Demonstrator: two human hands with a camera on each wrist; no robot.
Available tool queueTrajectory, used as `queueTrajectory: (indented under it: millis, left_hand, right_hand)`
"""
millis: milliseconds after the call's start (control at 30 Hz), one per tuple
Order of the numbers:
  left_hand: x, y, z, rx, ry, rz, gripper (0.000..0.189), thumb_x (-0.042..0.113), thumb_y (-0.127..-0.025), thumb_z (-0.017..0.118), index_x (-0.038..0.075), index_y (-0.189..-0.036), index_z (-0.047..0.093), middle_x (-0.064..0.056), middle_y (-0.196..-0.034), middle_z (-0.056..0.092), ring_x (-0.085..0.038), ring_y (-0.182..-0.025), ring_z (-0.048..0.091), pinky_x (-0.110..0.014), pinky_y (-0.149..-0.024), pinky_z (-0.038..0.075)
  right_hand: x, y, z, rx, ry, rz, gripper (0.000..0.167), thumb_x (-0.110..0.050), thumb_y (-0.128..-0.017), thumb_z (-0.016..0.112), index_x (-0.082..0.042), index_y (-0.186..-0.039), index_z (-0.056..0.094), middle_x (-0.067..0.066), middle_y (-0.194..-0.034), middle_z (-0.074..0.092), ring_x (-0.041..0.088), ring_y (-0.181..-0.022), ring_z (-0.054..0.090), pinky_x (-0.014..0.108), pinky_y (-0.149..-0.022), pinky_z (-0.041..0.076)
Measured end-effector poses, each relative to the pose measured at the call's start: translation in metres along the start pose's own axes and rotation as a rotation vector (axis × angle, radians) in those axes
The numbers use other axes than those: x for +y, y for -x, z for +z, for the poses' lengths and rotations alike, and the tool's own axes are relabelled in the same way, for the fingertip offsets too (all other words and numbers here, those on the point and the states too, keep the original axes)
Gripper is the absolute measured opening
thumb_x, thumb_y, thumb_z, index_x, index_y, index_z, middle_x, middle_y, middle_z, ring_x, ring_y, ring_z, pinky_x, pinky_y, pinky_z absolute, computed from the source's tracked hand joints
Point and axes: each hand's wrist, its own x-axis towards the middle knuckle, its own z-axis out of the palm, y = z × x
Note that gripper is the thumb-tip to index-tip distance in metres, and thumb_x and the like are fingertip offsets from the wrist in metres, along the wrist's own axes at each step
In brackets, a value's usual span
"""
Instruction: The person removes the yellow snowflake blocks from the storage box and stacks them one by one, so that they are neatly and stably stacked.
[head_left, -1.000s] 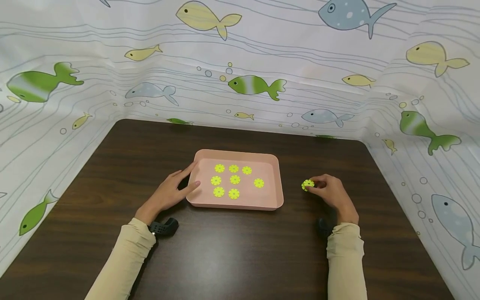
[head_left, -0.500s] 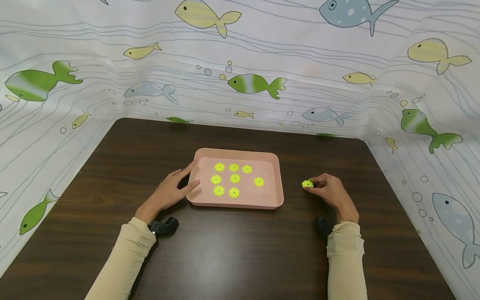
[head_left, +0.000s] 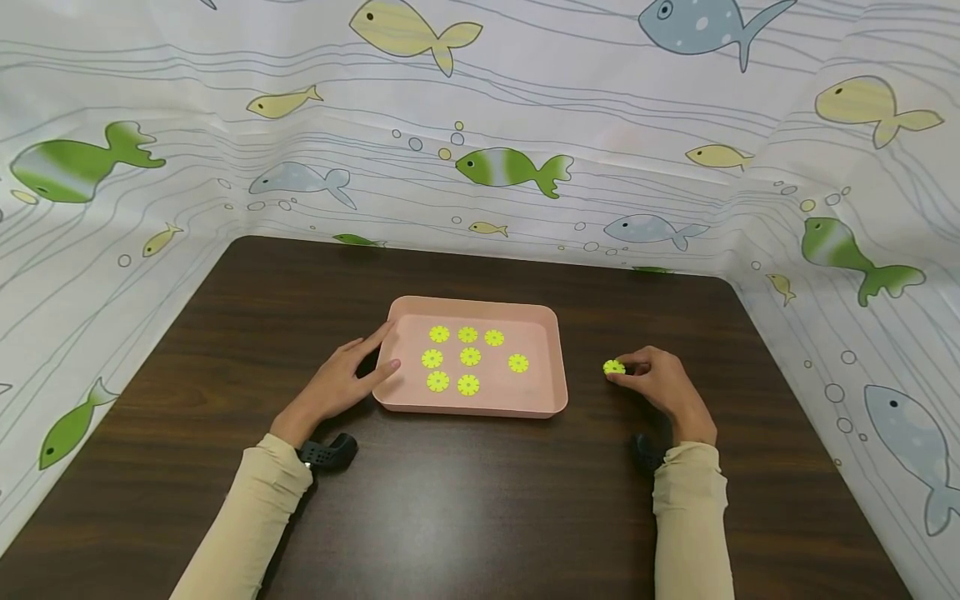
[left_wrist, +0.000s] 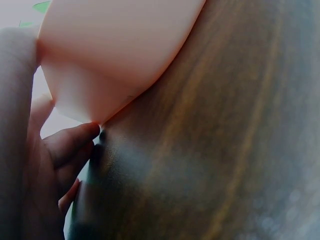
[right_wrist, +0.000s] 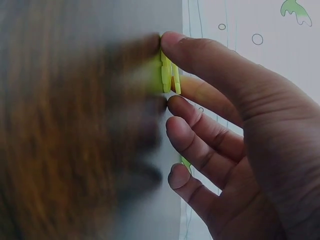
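Observation:
A pink rectangular tray (head_left: 540, 398) sits on the dark wooden table, with several flat yellow notched discs (head_left: 470, 357) spread over its floor. My left hand (head_left: 333, 390) grips the tray's left side. Its thumb reaches over the rim to the inside, and other fingers touch the outer wall (left_wrist: 107, 55) in the left wrist view. Right of the tray, my right hand (head_left: 663, 379) pinches yellow notched discs (head_left: 614, 367) between thumb and fingers, low at the tabletop. Two thin yellow layers (right_wrist: 166, 75) show there edge-on in the right wrist view; the remaining fingers are loosely bent.
The dark table (head_left: 435, 500) reaches to a white fish-print sheet (head_left: 525, 108) that stands behind it and along both sides. A black band (head_left: 328, 452) is worn on the left wrist, another dark one (head_left: 647, 454) at the right.
The discs in my right hand, earlier fanned with a lower edge showing, now line up more closely one over the other. My left hand and the tray have stayed put.

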Motion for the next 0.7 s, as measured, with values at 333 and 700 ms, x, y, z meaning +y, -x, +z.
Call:
queueTrajectory:
  millis: [333, 700]
  left_hand:
    - [-0.002, 0.0, 0.0, 0.003, 0.008, 0.004, 0.077, 0.056, -0.103, 0.055, 0.035, -0.167, 0.017, -0.015, -0.166, 0.032, -0.052, -0.151, 0.022, -0.078, -0.111, 0.024]
    - [0.0, 0.0, 0.001, 0.002, 0.021, 0.014, 0.076, 0.055, -0.103, 0.055, 0.034, -0.167, 0.018, -0.012, -0.167, 0.032, -0.051, -0.151, 0.022, -0.076, -0.114, 0.022]
  right_hand:
    - [-0.01, 0.001, -0.002, 0.015, -0.024, -0.018, 0.05, -0.025, -0.093, 0.08, 0.009, -0.128, 0.068, 0.019, -0.105, 0.064, 0.026, -0.084, 0.055, 0.037, -0.074, 0.049]
    - [-0.105, -0.026, 0.027, 0.049, -0.161, -0.29, 0.034, -0.017, -0.091, 0.082, 0.003, -0.118, 0.074, 0.013, -0.097, 0.066, 0.024, -0.081, 0.056, 0.034, -0.07, 0.049]
